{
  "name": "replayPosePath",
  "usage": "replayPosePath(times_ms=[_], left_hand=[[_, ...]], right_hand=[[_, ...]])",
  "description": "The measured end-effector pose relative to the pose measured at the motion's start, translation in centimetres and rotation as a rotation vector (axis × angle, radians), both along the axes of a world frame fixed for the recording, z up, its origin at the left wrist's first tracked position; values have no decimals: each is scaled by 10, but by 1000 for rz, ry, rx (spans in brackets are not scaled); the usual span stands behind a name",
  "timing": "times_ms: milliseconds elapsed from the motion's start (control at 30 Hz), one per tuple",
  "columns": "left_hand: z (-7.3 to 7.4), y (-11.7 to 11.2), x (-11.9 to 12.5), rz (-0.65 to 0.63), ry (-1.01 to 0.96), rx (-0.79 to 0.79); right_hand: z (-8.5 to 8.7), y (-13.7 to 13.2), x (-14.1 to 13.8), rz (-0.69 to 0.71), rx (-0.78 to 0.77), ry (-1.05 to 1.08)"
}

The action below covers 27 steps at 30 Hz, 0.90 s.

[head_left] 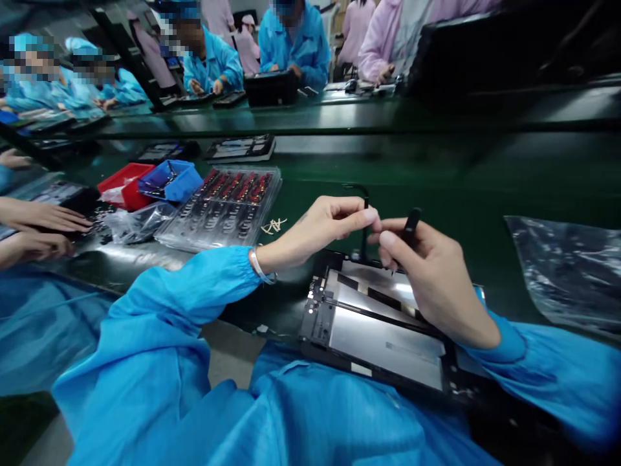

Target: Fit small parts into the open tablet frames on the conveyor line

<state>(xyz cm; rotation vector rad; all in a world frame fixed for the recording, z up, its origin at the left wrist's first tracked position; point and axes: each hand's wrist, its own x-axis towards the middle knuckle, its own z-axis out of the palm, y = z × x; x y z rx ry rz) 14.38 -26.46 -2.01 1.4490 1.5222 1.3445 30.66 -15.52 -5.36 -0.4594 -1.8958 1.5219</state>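
Note:
My left hand (323, 228) pinches a thin black flex cable (365, 244) between thumb and fingertips. The cable's upper end curls to the left, and its lower part hangs by the far edge of an opened tablet (383, 343). Closed around black tweezers (412, 221), my right hand (439, 278) is held over the tablet's right half, its fingertips close to those of the left. Silver battery panels, dark strips and a circuit board on the left side show inside the tablet. Part of it is hidden beneath my right hand.
Left of me are a tray of red and black parts (220, 207), a blue bin (169, 181), a red bin (127, 184) and a plastic bag (138, 222). A co-worker's hands (41, 226) rest farther left. Clear plastic sheeting (567, 272) lies right.

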Motion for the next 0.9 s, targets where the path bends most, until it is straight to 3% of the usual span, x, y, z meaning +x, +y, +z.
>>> replayPosePath(times_ms=[167,300,400,533,667,900], left_hand=[[22,4,-16,-276,364,-242],[20,4,-19,-346,516,-219],[14,1,-15,-169,666,86],[8,-4,-1,151,1139,527],[9,-4,9,258,1432,624],[10,-4,13,291,1514,633]], right_hand=[[14,11,2,5,239,16],[16,9,3,10,252,5],[16,7,3,-7,169,26],[16,6,4,-9,93,60],[18,2,7,-18,147,76],[25,-4,9,-52,282,79]])
